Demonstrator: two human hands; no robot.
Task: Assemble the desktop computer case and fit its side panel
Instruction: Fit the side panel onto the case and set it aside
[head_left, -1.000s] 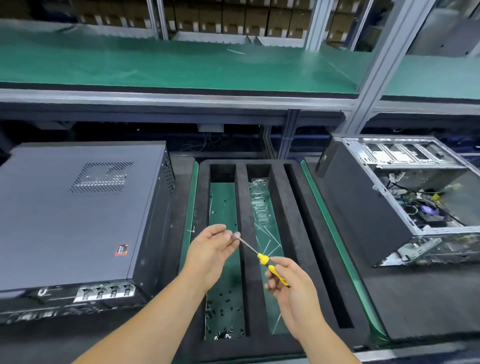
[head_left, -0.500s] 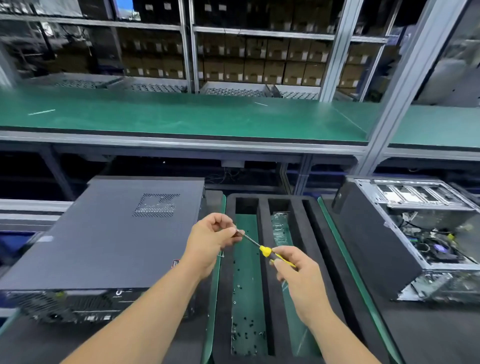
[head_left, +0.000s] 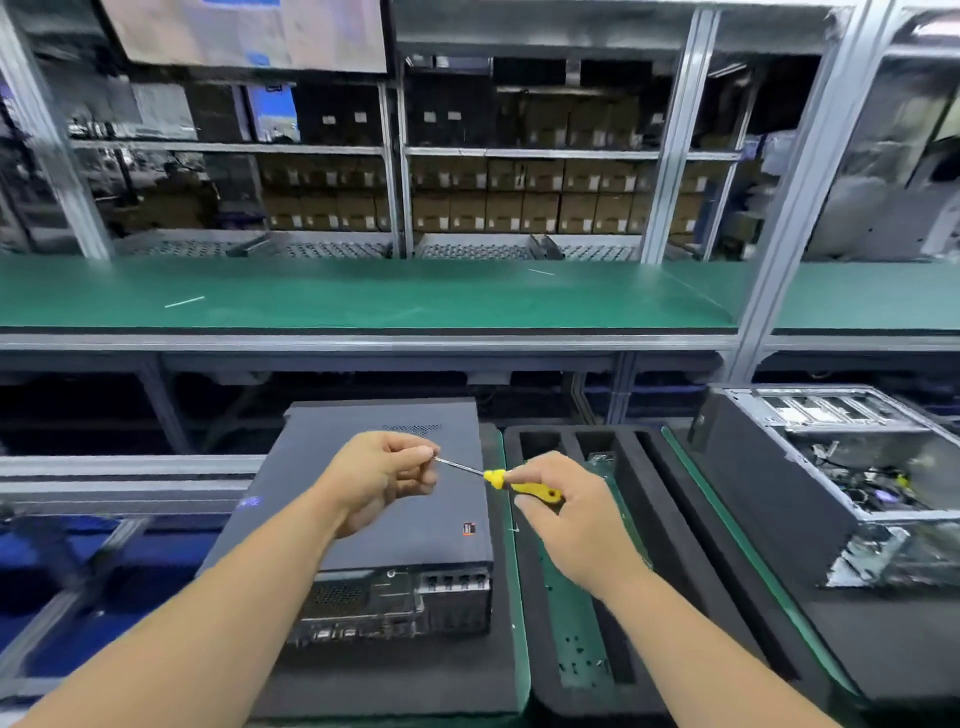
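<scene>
Centrally, a black foam tray (head_left: 675, 525) with long slots holds small dark screws (head_left: 576, 660) scattered on its green floor, flanked by a closed matte grey computer case (head_left: 395, 519) lying flat to the left and an open bare-metal chassis (head_left: 852, 467) to the right. Above the closed case, the right hand (head_left: 566, 514) grips a yellow-handled screwdriver (head_left: 519, 487), while the left hand (head_left: 379, 478) pinches at its thin steel tip.

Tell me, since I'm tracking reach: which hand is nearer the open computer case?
Right. The right hand holds the screwdriver beside the open case; the left hand hovers farther away.
</scene>
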